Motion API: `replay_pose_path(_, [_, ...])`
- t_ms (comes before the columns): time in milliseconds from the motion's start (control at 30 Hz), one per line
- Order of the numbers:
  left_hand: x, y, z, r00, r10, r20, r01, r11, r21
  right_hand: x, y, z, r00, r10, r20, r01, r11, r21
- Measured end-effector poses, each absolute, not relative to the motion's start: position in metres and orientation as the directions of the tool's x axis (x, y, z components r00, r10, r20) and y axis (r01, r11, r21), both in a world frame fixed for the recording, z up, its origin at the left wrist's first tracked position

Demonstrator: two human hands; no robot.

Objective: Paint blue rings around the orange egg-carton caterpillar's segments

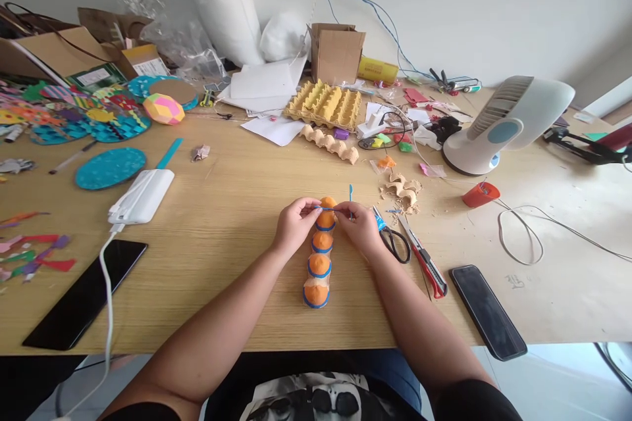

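In front of me lies a strip cut from an egg carton [323,241], its several cups coated orange, with blue bands around cup edges. My left hand [299,220] and my right hand [356,223] are over its far end, one at each side. Between their fingertips stretches a thin blue strip [326,208], lying across the farthest orange cup [328,201]; both hands pinch it. Its material is too small to make out. A small blue plastic knife [351,192] is just beyond my right hand. Scissors [396,243] with black handles lie right of that hand.
A red utility knife [428,263] and a phone [488,310] lie at the right. Farther back are a white fan [508,122], an orange cup [480,194] and a yellow egg tray [326,105]. At the left are a power bank [143,196] and a black tablet-like slab [83,296].
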State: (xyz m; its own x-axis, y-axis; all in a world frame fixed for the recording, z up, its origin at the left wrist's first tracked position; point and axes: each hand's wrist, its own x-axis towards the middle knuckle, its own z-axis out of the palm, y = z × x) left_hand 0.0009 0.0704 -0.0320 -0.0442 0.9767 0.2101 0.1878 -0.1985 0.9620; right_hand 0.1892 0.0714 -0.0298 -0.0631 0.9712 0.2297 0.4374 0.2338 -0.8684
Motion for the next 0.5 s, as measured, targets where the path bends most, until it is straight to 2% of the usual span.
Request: replay_pose_path(500, [0.0017,0.0703,-0.0312,-0.076,0.972,0.224,0.234,-0.201,0.951,0.1917,0.0717,-0.0279,-0.064,0.972,0.226,0.491,0.228,-0.841])
